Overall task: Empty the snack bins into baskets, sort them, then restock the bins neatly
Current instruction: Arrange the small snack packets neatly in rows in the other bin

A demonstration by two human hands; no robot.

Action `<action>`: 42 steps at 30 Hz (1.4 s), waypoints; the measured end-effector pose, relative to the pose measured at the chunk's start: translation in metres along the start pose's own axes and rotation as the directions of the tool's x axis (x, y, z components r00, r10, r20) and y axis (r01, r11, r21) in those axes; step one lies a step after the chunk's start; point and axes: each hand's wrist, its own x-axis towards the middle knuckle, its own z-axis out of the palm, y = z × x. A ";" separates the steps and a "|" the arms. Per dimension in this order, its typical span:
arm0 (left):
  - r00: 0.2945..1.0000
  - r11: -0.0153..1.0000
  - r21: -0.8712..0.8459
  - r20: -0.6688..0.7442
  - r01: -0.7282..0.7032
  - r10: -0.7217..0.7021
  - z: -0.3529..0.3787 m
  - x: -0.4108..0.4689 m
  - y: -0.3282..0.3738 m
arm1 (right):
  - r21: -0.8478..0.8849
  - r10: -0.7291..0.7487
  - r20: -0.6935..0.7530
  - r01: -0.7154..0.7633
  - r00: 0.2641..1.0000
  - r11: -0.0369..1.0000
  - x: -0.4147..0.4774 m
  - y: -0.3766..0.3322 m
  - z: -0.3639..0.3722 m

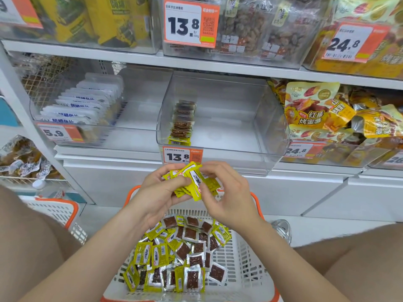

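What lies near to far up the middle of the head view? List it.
white basket of loose packets → left hand and right hand gripping a yellow packet bunch → lower 13.8 price tag → clear bin holding one packet row

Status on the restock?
Left grip, right grip both hold stack over basket. Bin has one row at left wall. Pile in basket. Nothing between stack and bin.
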 end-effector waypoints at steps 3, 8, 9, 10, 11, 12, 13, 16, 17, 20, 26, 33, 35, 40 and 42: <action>0.999 0.998 0.051 0.030 -0.039 0.038 -0.001 0.000 0.003 | 0.087 0.145 0.034 -0.148 0.989 0.985 0.008 0.006 -0.005; 0.993 0.983 0.154 0.068 -0.103 0.094 0.002 -0.002 0.005 | 0.091 0.335 0.286 -0.374 0.898 0.923 0.012 0.013 -0.011; 0.992 0.978 0.170 0.063 -0.120 0.111 0.002 -0.002 0.006 | 0.156 0.418 0.265 -0.466 0.869 0.871 0.012 0.013 -0.011; 0.990 0.973 0.185 0.060 -0.135 0.126 0.003 -0.002 0.007 | 0.216 0.506 0.233 -0.551 0.831 0.806 0.013 0.011 -0.012; 0.989 0.969 0.198 0.059 -0.146 0.137 0.002 -0.003 0.008 | 0.276 0.576 0.221 -0.617 0.787 0.737 0.014 0.010 -0.013; 0.987 0.965 0.208 0.062 -0.159 0.149 0.002 -0.003 0.008 | 0.331 0.615 0.238 -0.658 0.752 0.677 0.015 0.008 -0.016; 0.985 0.961 0.218 0.067 -0.171 0.160 0.002 -0.003 0.008 | 0.367 0.630 0.271 -0.684 0.727 0.630 0.016 0.006 -0.018; 0.977 0.947 0.242 0.088 -0.209 0.193 0.001 -0.004 0.008 | 0.383 0.619 0.354 -0.713 0.701 0.588 0.019 0.002 -0.027; 0.973 0.940 0.252 0.096 -0.228 0.210 0.000 -0.004 0.008 | 0.373 0.614 0.362 -0.712 0.702 0.594 0.019 0.000 -0.029; 0.961 0.923 0.268 0.111 -0.276 0.255 -0.002 -0.002 0.006 | 0.358 0.604 0.353 -0.700 0.715 0.619 0.019 -0.002 -0.029; 0.954 0.895 0.331 0.132 -0.299 0.270 -0.002 -0.002 0.009 | 0.194 0.597 0.175 -0.622 0.783 0.759 0.020 0.009 -0.029; 0.908 0.842 0.426 0.388 -0.330 0.160 -0.006 -0.002 0.019 | 0.011 0.328 0.189 -0.336 0.926 0.942 0.022 -0.004 -0.035; 0.908 0.844 0.418 0.381 -0.336 0.173 -0.005 -0.002 0.018 | 0.010 0.343 0.120 -0.347 0.931 0.938 0.020 -0.007 -0.029; 0.925 0.856 0.356 0.210 -0.374 0.317 0.001 -0.002 0.013 | 0.073 0.597 -0.046 -0.593 0.801 0.802 0.022 0.002 -0.027; 0.902 0.842 0.332 0.219 -0.426 0.371 0.002 -0.003 0.010 | 0.247 0.688 0.091 -0.685 0.720 0.685 0.020 0.002 -0.026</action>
